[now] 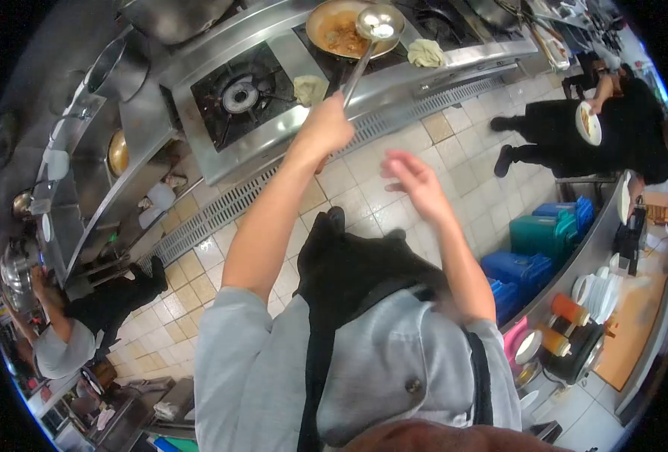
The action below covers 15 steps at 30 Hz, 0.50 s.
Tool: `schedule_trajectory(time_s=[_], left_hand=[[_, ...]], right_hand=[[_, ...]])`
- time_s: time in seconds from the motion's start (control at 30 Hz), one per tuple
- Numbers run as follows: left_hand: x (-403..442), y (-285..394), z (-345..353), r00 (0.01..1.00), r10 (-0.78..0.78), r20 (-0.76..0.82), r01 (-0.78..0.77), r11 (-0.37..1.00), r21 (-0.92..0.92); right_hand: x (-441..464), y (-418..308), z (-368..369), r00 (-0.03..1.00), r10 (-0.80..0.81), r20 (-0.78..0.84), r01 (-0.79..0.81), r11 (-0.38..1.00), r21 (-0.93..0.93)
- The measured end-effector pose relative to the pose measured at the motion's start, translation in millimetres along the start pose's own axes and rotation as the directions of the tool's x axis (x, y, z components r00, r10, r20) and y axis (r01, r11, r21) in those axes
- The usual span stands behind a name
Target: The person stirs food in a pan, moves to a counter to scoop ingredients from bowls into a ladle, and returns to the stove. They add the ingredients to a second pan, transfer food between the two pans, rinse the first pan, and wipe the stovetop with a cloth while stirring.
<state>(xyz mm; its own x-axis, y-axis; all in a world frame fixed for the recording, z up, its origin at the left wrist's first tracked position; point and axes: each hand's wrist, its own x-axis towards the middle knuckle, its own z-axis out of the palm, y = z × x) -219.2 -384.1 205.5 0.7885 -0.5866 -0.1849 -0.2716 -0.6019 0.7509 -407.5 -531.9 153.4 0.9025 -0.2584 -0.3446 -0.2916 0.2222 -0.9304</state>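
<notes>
My left hand (326,129) is closed round the handle of a metal ladle (380,24), whose round bowl is over the right side of a frying pan (334,26). Brown food lies in the pan, which sits on the stove at the top. To the right, my right hand (413,179) is raised over the tiled floor, fingers apart and holding nothing. One folded cloth (310,90) lies on the stove edge left of the ladle handle, and another cloth (426,53) is right of the pan.
An unused burner (240,96) is left of the pan. One person (67,331) works at lower left; another in black (613,132) stands at right with a plate (588,123). Blue and green bins (542,237) stand under the right counter (634,324), which holds bottles and stacked plates.
</notes>
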Motion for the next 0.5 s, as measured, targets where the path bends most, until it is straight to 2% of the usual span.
schedule_trajectory(time_s=[0.13, 0.2, 0.23, 0.3, 0.33, 0.37, 0.4, 0.43, 0.47, 0.5], left_hand=[[55, -5, 17, 0.994, -0.104, 0.042, 0.099, 0.991, 0.09], [79, -12, 31, 0.975, -0.15, 0.161, 0.154, 0.988, -0.014], [83, -5, 33, 0.975, -0.154, 0.161, 0.158, 0.987, -0.013], [79, 14, 41, 0.961, -0.187, 0.203, 0.229, 0.95, -0.211], [84, 6, 63, 0.972, -0.154, 0.175, 0.207, 0.915, -0.346], [87, 4, 77, 0.973, -0.162, 0.164, 0.21, 0.916, -0.341], [89, 6, 89, 0.987, -0.072, 0.142, 0.117, 0.933, -0.341], [89, 9, 94, 0.993, 0.015, 0.12, 0.027, 0.941, -0.336], [83, 18, 90, 0.994, -0.006, 0.106, 0.041, 0.943, -0.33], [77, 25, 82, 0.989, 0.103, 0.108, -0.063, 0.944, -0.325]], right_hand=[[46, -6, -6, 0.999, 0.042, -0.034, -0.039, 0.997, 0.06], [66, -11, -13, 0.997, 0.07, -0.04, -0.063, 0.985, 0.158], [77, -13, -17, 0.997, 0.072, -0.038, -0.065, 0.985, 0.16], [101, -14, -29, 0.991, 0.132, 0.005, -0.127, 0.947, 0.295], [116, -8, -40, 0.991, 0.13, 0.016, -0.129, 0.946, 0.299], [133, 2, -52, 0.983, 0.143, 0.117, -0.179, 0.891, 0.417], [147, 5, -62, 0.964, 0.146, 0.223, -0.243, 0.82, 0.517], [155, -3, -65, 0.959, 0.146, 0.244, -0.256, 0.818, 0.515], [159, -14, -64, 0.95, 0.225, 0.215, -0.307, 0.785, 0.539], [166, -24, -63, 0.933, 0.306, 0.19, -0.359, 0.75, 0.556]])
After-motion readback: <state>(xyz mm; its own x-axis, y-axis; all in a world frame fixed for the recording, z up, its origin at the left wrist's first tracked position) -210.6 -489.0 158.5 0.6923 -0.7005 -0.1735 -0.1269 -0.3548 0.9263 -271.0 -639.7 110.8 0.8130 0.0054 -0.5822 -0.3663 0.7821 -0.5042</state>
